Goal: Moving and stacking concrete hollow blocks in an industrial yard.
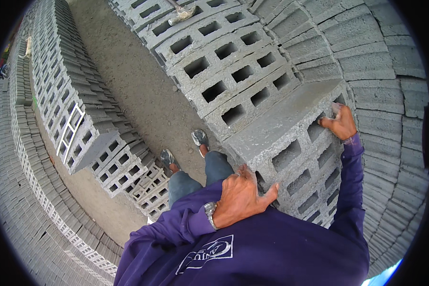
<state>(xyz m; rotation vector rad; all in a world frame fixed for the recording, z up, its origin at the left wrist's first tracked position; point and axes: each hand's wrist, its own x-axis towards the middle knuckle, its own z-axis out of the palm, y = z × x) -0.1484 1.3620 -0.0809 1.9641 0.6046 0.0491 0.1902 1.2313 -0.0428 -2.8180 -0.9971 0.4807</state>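
A grey hollow concrete block (286,117) stands in front of me at the near end of a row, its smooth side and its face with hollows both showing. My right hand (339,125) grips its far right end, with fingers hooked into a hollow. At its near left end my left hand (243,198), with a watch on the wrist, is closed on the block's edge. The left thumb sticks out beside a hollow, and the left fingertips are partly hidden. Under and beside the block, more hollow blocks (314,195) sit tightly stacked.
Rows of hollow blocks (224,57) run ahead, with a pale-headed tool (182,14) lying on them. Stacked blocks (376,95) form a wall on the right. A dirt aisle (128,71) holds my feet. Another block row (66,90) bears a white rectangular frame (71,125).
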